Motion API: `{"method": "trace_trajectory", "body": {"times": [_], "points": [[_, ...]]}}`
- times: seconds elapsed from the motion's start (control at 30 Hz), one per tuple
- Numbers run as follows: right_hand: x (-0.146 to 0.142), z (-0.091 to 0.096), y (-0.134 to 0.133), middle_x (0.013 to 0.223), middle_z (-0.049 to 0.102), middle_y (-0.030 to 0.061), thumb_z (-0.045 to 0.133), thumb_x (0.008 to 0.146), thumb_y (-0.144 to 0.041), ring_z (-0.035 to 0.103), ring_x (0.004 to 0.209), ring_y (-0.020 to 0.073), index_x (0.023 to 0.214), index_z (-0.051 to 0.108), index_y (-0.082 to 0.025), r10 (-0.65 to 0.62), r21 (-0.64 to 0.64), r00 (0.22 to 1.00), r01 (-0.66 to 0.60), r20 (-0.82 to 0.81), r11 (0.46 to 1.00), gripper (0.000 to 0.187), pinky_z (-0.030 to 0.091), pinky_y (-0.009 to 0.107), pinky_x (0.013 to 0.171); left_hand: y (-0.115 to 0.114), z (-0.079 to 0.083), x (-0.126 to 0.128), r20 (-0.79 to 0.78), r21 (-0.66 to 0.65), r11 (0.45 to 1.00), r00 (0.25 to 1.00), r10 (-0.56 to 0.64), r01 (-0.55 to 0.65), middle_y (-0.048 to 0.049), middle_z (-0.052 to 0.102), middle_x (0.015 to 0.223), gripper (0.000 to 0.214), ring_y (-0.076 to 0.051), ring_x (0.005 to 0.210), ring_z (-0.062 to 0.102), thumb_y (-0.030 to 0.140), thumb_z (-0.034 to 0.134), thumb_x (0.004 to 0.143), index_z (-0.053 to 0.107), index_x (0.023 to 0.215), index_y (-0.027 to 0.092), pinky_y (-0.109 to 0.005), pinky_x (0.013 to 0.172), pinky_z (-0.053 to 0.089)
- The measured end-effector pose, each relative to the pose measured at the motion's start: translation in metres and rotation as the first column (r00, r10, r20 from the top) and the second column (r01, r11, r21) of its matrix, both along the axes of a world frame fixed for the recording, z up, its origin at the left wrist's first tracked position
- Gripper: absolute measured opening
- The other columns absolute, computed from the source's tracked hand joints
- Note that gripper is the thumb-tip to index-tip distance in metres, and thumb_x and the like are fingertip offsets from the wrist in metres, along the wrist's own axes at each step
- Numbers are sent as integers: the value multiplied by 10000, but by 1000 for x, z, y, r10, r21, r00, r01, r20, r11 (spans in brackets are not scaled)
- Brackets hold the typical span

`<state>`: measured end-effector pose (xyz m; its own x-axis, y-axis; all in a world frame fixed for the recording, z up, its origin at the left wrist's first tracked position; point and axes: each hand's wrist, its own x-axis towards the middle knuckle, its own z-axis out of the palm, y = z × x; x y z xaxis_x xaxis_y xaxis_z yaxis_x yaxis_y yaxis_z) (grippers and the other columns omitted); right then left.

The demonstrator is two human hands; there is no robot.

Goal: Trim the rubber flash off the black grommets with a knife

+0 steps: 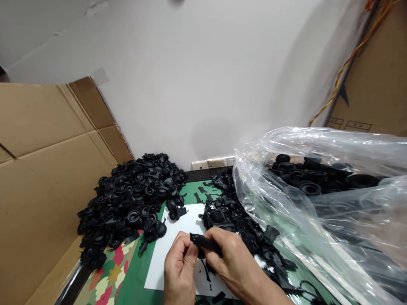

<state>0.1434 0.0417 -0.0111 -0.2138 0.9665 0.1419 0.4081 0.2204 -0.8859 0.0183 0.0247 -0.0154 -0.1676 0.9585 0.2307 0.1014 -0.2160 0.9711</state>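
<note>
My left hand (pixel 180 267) is closed, its thumb and fingers pinching a black rubber part (pixel 199 241) over a white sheet (pixel 159 267). From the other side my right hand (pixel 230 256) grips the same part, and a flat, torn-looking end of it sticks out between the two hands. The fingers hide most of its shape. A thin black strip (pixel 205 271) shows just below the hands. Close by on the sheet lie a few loose black rubber pieces (pixel 174 211).
A large pile of black ribbed rubber parts (pixel 133 195) rises at left beside a cardboard box (pixel 47 169). Right of the sheet spreads a heap of black scraps (pixel 248 228). A clear plastic bag (pixel 254 190) with black rubber rings (pixel 310 187) stands at right. Behind are sockets (pixel 216 163).
</note>
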Motion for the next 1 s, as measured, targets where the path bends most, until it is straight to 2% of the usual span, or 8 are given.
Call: {"method": "trace_trajectory", "body": {"times": [0.1, 0.17, 0.23, 0.33, 0.6, 0.8, 0.9, 1.0], "points": [[-3, -6, -2, 640, 527, 14, 430, 685, -126, 484, 574, 171, 677, 449, -210, -34, 23, 996, 32, 86, 999, 87, 314, 268, 553, 2, -2, -2, -14, -69, 997, 999, -45, 44, 12, 490, 617, 291, -155, 598, 431, 435, 660, 745, 607, 607, 184, -227, 560, 372], [-6, -9, -3, 644, 520, 12, 421, 690, -147, 487, 581, 176, 698, 447, -212, -76, 15, 995, 76, 62, 997, 71, 328, 273, 561, 4, -7, -3, 44, -154, 988, 999, -24, 31, 24, 473, 581, 334, -136, 564, 400, 471, 683, 711, 584, 592, 175, -215, 525, 348], [-8, -10, -2, 619, 494, -2, 412, 709, -191, 468, 574, 167, 686, 438, -214, -104, -40, 993, 102, -53, 994, 42, 336, 265, 549, 6, -12, -3, 105, -245, 969, 994, 34, -8, 41, 437, 530, 381, -111, 517, 352, 511, 697, 677, 574, 583, 164, -199, 478, 301], [-6, -6, 1, 571, 440, -32, 419, 745, -296, 416, 537, 140, 649, 442, -208, -134, -181, 955, 87, -265, 980, 133, 327, 242, 498, 9, -16, -2, 128, -323, 945, 987, 93, -47, 58, 409, 488, 423, -86, 475, 303, 549, 709, 637, 574, 575, 153, -185, 442, 251], [10, -10, 10, 460, 277, -102, 504, 763, -401, 232, 427, 89, 703, 540, -181, -291, -356, 838, 126, -461, 926, 231, 192, 227, 397, 9, -14, -5, 109, -311, 948, 988, 111, -73, 71, 371, 485, 453, -75, 476, 284, 566, 708, 625, 518, 562, 159, -175, 436, 230], [11, -7, 7, 499, 267, -102, 531, 737, -378, 191, 436, 71, 599, 394, -216, -322, -440, 742, 41, -588, 897, 253, 147, 218, 399, 7, -17, -8, 94, -289, 954, 990, 105, -74, 73, 354, 501, 454, -78, 486, 277, 574, 688, 649, 508, 569, 165, -181, 445, 225], [10, -10, 7, 502, 281, -101, 548, 744, -413, 195, 427, 68, 604, 411, -213, -313, -425, 741, 41, -595, 904, 280, 154, 221, 399, 6, -14, -9, 92, -289, 954, 989, 116, -85, 71, 357, 504, 468, -81, 493, 279, 590, 687, 636, 507, 563, 164, -184, 453, 229], [9, -16, 9, 464, 281, -109, 562, 752, -406, 204, 402, 72, 671, 512, -197, -284, -383, 786, 66, -549, 922, 230, 175, 228, 399, 5, -9, -8, 92, -298, 951, 990, 111, -79, 69, 363, 499, 465, -85, 495, 287, 586, 693, 629, 511, 558, 164, -189, 459, 235]]}}
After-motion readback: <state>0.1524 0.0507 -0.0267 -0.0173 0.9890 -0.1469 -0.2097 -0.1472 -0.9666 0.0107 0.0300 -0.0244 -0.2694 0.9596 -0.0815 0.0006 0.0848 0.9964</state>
